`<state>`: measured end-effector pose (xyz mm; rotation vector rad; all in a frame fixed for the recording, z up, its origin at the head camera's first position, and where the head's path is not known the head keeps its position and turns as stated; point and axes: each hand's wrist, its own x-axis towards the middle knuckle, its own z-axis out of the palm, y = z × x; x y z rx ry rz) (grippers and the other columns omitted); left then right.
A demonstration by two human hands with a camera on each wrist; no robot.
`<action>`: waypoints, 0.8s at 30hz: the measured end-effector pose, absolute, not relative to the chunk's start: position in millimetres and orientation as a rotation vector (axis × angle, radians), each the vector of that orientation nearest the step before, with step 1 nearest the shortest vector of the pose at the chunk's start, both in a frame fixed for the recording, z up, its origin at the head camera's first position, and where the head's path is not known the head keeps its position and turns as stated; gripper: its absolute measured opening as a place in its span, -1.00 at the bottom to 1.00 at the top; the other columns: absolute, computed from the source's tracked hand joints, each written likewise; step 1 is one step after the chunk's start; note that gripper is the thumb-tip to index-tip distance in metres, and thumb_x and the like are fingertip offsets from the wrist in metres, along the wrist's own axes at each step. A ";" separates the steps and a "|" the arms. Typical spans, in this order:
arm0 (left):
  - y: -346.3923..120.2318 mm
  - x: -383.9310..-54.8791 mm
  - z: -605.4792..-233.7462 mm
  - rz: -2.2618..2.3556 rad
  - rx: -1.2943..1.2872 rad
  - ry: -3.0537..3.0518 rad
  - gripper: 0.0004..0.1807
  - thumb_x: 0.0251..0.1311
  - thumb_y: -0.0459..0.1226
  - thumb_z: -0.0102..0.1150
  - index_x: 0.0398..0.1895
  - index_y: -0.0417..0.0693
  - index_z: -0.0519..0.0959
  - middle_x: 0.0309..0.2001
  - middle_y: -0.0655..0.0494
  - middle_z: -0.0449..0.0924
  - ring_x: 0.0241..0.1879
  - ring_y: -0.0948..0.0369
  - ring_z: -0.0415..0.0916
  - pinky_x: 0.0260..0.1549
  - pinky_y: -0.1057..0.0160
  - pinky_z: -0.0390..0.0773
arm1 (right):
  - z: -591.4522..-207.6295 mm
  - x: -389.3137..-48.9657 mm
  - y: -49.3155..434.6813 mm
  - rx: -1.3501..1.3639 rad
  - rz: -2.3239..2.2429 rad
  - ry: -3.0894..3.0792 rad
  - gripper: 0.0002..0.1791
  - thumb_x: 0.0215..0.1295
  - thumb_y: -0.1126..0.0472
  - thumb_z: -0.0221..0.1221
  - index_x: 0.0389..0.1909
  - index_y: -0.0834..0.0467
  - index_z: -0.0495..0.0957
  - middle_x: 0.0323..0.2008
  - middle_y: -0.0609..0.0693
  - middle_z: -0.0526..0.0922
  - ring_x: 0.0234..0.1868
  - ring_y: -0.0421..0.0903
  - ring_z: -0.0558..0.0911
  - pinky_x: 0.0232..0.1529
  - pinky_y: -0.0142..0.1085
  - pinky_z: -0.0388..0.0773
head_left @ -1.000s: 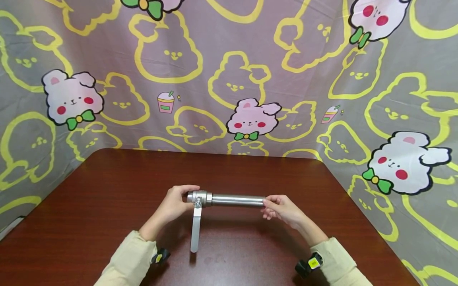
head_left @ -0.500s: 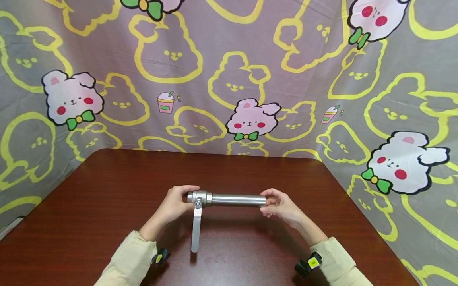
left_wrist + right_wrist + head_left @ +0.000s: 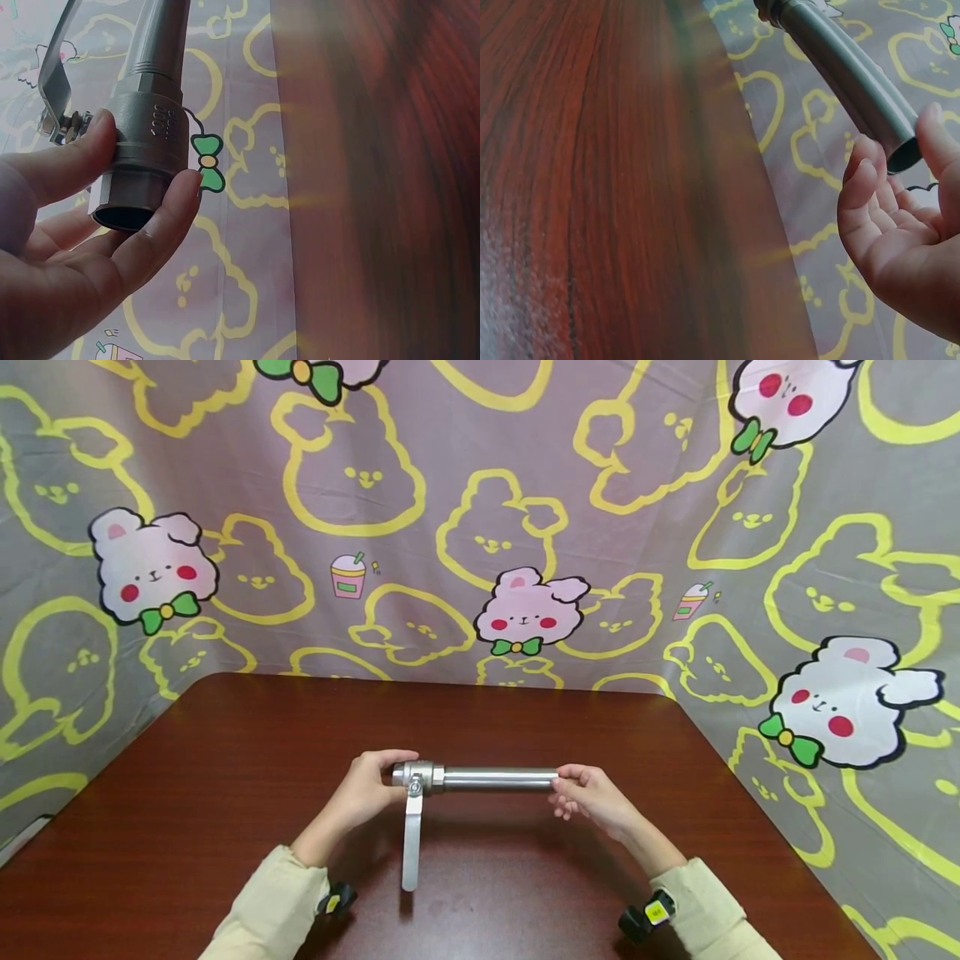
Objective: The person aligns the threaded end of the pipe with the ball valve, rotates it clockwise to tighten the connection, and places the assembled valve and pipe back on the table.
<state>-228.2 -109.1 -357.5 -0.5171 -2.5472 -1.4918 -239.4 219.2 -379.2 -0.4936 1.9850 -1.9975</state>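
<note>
A metal ball valve (image 3: 417, 774) with a long lever handle (image 3: 411, 852) is joined to a smooth steel pipe (image 3: 495, 779), held level above the table. My left hand (image 3: 367, 787) grips the valve's free end; in the left wrist view, the thumb and fingers wrap the valve body (image 3: 146, 135) around its open hexagonal mouth. At the other end, my right hand (image 3: 596, 800) pinches the pipe's tip between thumb and fingers. The right wrist view shows the pipe's open end (image 3: 904, 156) between thumb and fingertips. The lever points toward me.
A dark red-brown wooden table (image 3: 480, 718) lies under both hands. Behind and beside it hangs a grey-pink curtain (image 3: 450, 443) printed with yellow outlines and white bunny faces. Each wrist carries a small black camera (image 3: 637, 922).
Half a second ago the right fingers were spread around the pipe's end; now thumb and fingers have come together on it again. The left hand and valve have stayed in place.
</note>
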 end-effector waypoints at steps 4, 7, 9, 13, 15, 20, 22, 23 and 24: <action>-108.1 -227.0 -356.1 -1.470 -0.528 -2.544 -0.54 -0.27 -0.61 0.20 -0.13 -0.36 0.53 -0.23 -0.15 0.56 -0.34 0.11 0.43 -0.40 0.25 0.40 | -377.8 -239.6 215.8 -0.435 -2.035 1.995 -0.86 0.28 0.24 0.01 -0.40 0.21 0.45 -0.56 0.04 0.54 -0.59 -0.20 0.53 -0.53 -0.43 0.45; -107.6 -226.0 -354.2 -1.452 -0.535 -2.548 -0.54 -0.27 -0.62 0.19 -0.13 -0.37 0.53 -0.22 -0.16 0.55 -0.32 0.09 0.42 -0.39 0.22 0.40 | -377.0 -239.1 214.7 -0.398 -2.072 1.983 -0.86 0.27 0.25 0.02 -0.42 0.20 0.48 -0.57 0.05 0.54 -0.60 -0.19 0.53 -0.54 -0.43 0.45; -107.3 -225.7 -353.3 -1.444 -0.525 -2.553 -0.53 -0.28 -0.62 0.19 -0.13 -0.35 0.54 -0.22 -0.15 0.55 -0.33 0.10 0.41 -0.40 0.24 0.40 | -376.7 -238.2 214.9 -0.399 -2.087 1.973 -0.90 0.25 0.26 0.05 -0.38 0.21 0.48 -0.55 0.04 0.55 -0.59 -0.18 0.54 -0.54 -0.42 0.46; -108.1 -225.4 -353.6 -1.442 -0.518 -2.565 -0.54 -0.27 -0.62 0.20 -0.13 -0.34 0.54 -0.23 -0.14 0.55 -0.34 0.11 0.41 -0.44 0.29 0.39 | -377.3 -237.3 216.1 -0.460 -2.059 2.002 -0.76 0.14 0.33 0.15 -0.16 0.24 0.41 -0.51 0.03 0.53 -0.56 -0.16 0.54 -0.52 -0.40 0.46; -108.4 -225.6 -354.2 -1.444 -0.524 -2.565 -0.54 -0.28 -0.62 0.21 -0.13 -0.35 0.54 -0.23 -0.14 0.55 -0.35 0.11 0.42 -0.44 0.29 0.39 | -378.6 -237.5 217.1 -0.493 -2.032 2.035 -0.63 0.07 0.38 0.19 -0.08 0.25 0.35 -0.49 0.03 0.53 -0.55 -0.15 0.53 -0.52 -0.39 0.46; -108.7 -226.3 -355.1 -1.441 -0.536 -2.555 -0.53 -0.28 -0.61 0.23 -0.13 -0.35 0.54 -0.23 -0.15 0.56 -0.36 0.12 0.43 -0.43 0.27 0.40 | -380.4 -239.4 218.5 -0.521 -1.978 2.105 -0.57 0.01 0.42 0.22 -0.08 0.36 0.32 -0.48 0.02 0.55 -0.54 -0.16 0.53 -0.51 -0.37 0.46; -108.6 -226.6 -355.3 -1.440 -0.537 -2.554 -0.54 -0.27 -0.60 0.23 -0.13 -0.35 0.54 -0.23 -0.14 0.56 -0.36 0.12 0.44 -0.42 0.26 0.41 | -379.7 -239.7 218.7 -0.519 -1.962 2.121 -0.56 0.03 0.41 0.21 -0.06 0.43 0.30 -0.48 0.02 0.55 -0.54 -0.16 0.53 -0.50 -0.37 0.47; -108.5 -226.8 -355.4 -1.439 -0.538 -2.554 -0.54 -0.26 -0.60 0.23 -0.13 -0.35 0.54 -0.23 -0.14 0.56 -0.36 0.12 0.44 -0.42 0.26 0.41 | -379.2 -239.5 218.8 -0.525 -1.958 2.120 -0.55 0.05 0.41 0.20 -0.05 0.47 0.28 -0.48 0.02 0.55 -0.54 -0.16 0.53 -0.51 -0.37 0.47; -108.4 -227.0 -355.5 -1.439 -0.539 -2.555 -0.54 -0.26 -0.60 0.23 -0.13 -0.35 0.54 -0.23 -0.15 0.55 -0.36 0.12 0.44 -0.42 0.26 0.41 | -378.7 -239.3 219.1 -0.531 -1.956 2.114 -0.55 0.06 0.40 0.19 -0.05 0.49 0.27 -0.48 0.02 0.55 -0.54 -0.16 0.53 -0.51 -0.38 0.47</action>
